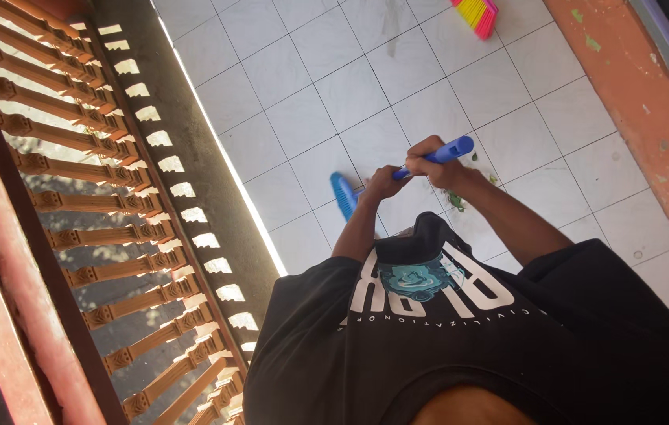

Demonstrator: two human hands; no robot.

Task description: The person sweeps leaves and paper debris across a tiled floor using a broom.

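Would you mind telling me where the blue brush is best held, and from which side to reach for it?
Grip the blue brush by its long straight handle, not the bristled head near the tiled floor. Both hands already wrap it: one hand by the free end, the other hand lower down. Coming from the body's side, across the handle, probably suits best.

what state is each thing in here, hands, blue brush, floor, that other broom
blue brush: held in both hands, head down at the tiled floor
left hand: closed round the shaft, nearer the head
right hand: closed round the blue handle end
tiled floor: green scraps near the hands
pink and yellow broom: at the top edge, untouched
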